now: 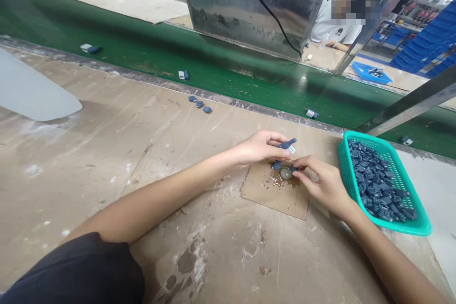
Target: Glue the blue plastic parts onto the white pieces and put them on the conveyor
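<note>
My left hand (265, 146) is closed on a small dark blue and white plastic part (288, 144), held above a piece of brown cardboard (270, 197). Between thumb and fingertips, my right hand (322, 180) pinches a small dark blue plastic piece (294, 169). That piece is beside a small round dish (285, 174), and I cannot tell whether they touch. Another dark blue piece (276, 165) lies just left of the dish. Wet drops spot the cardboard around it.
A green basket (386, 225) full of dark blue pieces stands on the right. Three loose pieces (199, 104) lie near the green conveyor belt (242, 80), which carries several blue-and-white parts. Beyond are a metal housing (249, 9) and a person in white (322, 23). A slanted post rises at right.
</note>
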A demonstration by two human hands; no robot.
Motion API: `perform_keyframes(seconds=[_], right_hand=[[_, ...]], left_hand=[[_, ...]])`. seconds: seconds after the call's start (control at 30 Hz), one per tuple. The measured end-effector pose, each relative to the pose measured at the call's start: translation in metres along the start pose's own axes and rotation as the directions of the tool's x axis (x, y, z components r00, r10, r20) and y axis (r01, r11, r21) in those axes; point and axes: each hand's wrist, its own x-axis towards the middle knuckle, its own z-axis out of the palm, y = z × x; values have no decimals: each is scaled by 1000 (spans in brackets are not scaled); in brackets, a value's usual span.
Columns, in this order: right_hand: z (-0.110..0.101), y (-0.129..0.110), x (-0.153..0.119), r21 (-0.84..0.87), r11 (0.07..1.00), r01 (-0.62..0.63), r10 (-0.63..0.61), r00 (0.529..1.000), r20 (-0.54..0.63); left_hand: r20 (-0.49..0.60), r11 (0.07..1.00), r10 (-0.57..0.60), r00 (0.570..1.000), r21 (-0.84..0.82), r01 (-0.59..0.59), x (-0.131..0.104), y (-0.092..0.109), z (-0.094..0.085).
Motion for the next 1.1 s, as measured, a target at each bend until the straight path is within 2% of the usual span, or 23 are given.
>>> perform_keyframes(seconds=[0.1,0.17,0.23,0.3,0.4,0.53,0.67,0.83,1.0,1.1], right_hand=[[-8,-3,1,280,951,-130,181,970,-163],[-12,-5,2,517,841,-158,306,927,-214],[-14,-4,3,676,715,-177,397,899,-186],[-13,-3,3,755,623,-203,446,885,-130],[-9,-3,3,788,575,-221,460,884,-88],[-5,-11,3,766,616,-183,443,885,-145],[-8,-20,2,657,739,-151,416,869,-268],[-8,-21,-3,493,867,-66,276,889,-365],[-5,-15,-2,381,924,-35,172,928,-330],[-11,-16,3,259,966,-9,75,967,-244]], left_hand=[[17,997,12,1000,74,-13,-2,2,3],[36,990,6,999,142,-11,-4,2,5],[60,982,-1,998,188,-11,-6,1,8],[84,980,2,996,199,-19,-7,0,11],[87,976,15,996,213,-33,-10,-1,15],[75,977,51,996,201,-65,-12,-2,19],[47,976,101,994,188,-108,-17,-3,26],[-38,985,137,990,108,-132,-23,-4,39],[-108,994,94,990,-42,-99,-19,-9,44],[-117,997,69,991,-32,-73,-20,-7,43]])
